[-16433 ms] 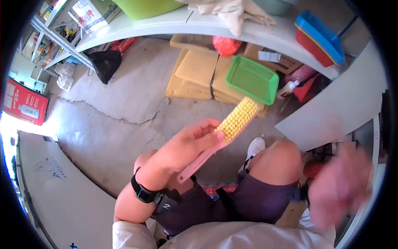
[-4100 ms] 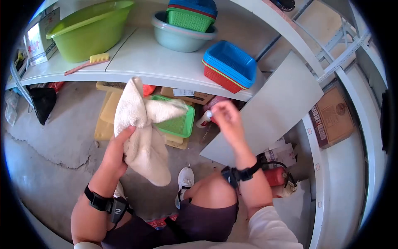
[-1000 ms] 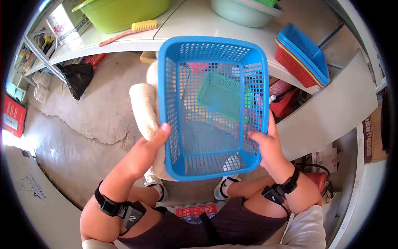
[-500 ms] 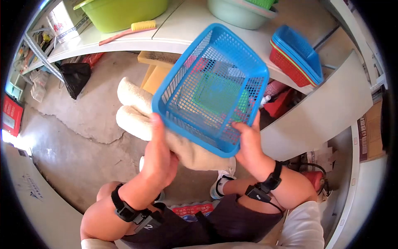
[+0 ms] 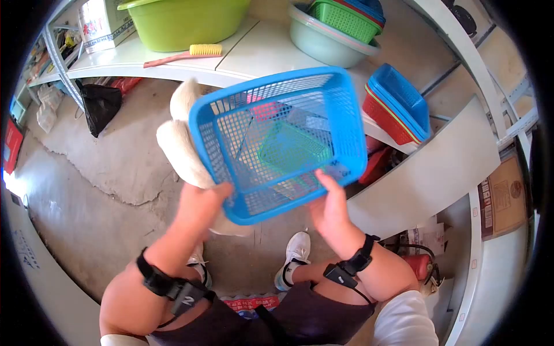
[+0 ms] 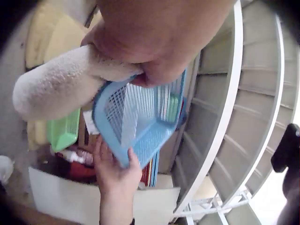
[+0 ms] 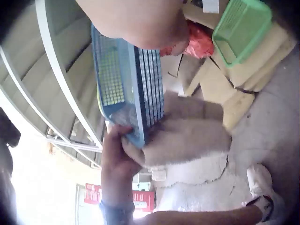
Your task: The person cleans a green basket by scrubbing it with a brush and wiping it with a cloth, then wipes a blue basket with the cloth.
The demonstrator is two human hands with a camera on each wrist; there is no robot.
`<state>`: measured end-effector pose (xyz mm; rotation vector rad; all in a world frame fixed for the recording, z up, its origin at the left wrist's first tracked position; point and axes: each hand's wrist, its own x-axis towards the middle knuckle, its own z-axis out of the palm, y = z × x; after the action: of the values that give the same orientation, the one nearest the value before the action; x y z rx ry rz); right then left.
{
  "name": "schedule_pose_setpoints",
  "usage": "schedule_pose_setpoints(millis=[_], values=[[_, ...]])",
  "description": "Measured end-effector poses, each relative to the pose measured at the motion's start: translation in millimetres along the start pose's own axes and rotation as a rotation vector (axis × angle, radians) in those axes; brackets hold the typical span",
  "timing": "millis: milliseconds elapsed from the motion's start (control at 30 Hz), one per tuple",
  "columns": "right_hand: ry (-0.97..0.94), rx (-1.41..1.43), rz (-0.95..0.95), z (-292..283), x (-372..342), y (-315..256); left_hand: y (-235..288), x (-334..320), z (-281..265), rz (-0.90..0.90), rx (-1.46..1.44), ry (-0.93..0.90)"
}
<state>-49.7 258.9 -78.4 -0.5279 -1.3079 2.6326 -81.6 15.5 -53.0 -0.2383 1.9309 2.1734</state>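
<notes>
A blue plastic basket [image 5: 348, 124] with mesh walls is held up in front of me, its open top tilted toward the head camera. My left hand [image 5: 202, 209] grips its near left corner, thumb over the rim. The same hand holds a cream towel [image 5: 183, 154], which sticks out past the basket's left side; part of it is hidden behind the basket. In the right wrist view the towel [image 7: 187, 143] is pressed against the outside of the basket. My right hand [image 5: 333, 207] holds the near right side, with the thumb inside the rim and the fingers hidden beneath.
On the white shelf [image 5: 242, 64] ahead are a yellow-bristled brush [image 5: 205, 51], a green tub [image 5: 184, 26], a pale basin [image 5: 329, 43] holding baskets, and a basket stack [image 5: 392, 109]. Below lies a green basket [image 7: 241, 35]. A white panel [image 5: 427, 173] leans at right.
Earlier the brush was in the left hand, then lay on the shelf while that hand held the towel. Lately both hands have tilted and turned the blue basket, its far side swinging right.
</notes>
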Motion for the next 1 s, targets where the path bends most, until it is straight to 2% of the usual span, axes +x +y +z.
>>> schedule_pose_setpoints(millis=[33, 100, 133, 233, 333, 433, 533, 633, 667, 767, 833, 900, 967, 1000], values=[[-0.012, -0.006, -0.017, -8, 3, -11, 8, 3, -12, 0.085, 0.069, -0.03], [-0.033, -0.018, -0.048, -20, 7, -27, 25, 0, -31, 0.124, 0.154, 0.023], [0.001, -0.119, -0.089, -16, 3, -37, 32, -2, -38, 0.17, 0.196, 0.031], [-0.239, -0.23, -0.008, -25, 4, -46, 35, -4, -54, 0.195, 0.304, 0.025], [-0.205, -0.485, -0.092, -31, 3, -31, 38, -10, -53, 0.231, 0.462, -0.049], [-0.056, -0.3, 0.087, -39, 15, -38, 28, -6, -49, 0.21, 0.236, -0.106], [-0.03, -0.29, 0.051, -36, 17, -37, 26, -2, -35, 0.192, 0.041, -0.045], [0.006, -0.247, 0.007, -30, 11, -27, 22, 11, -29, 0.101, -0.324, 0.0], [0.029, -0.253, 0.012, -30, 11, -23, 17, 15, -28, 0.107, -0.321, 0.024], [0.099, -0.213, 0.045, -24, 11, -19, 20, 7, -29, -0.058, -0.583, 0.003], [0.127, -0.092, 0.127, -6, 4, -18, 18, -2, -18, -0.052, -0.725, -0.071], [0.078, -0.117, 0.077, 10, -3, -5, 14, -27, 9, -0.156, -0.62, -0.01], [0.048, -0.147, 0.049, 34, -19, -2, -22, -39, 24, -0.041, -0.232, -0.069], [0.051, -0.101, 0.091, 32, -18, 2, -26, -43, 30, -0.03, -0.178, -0.156]])
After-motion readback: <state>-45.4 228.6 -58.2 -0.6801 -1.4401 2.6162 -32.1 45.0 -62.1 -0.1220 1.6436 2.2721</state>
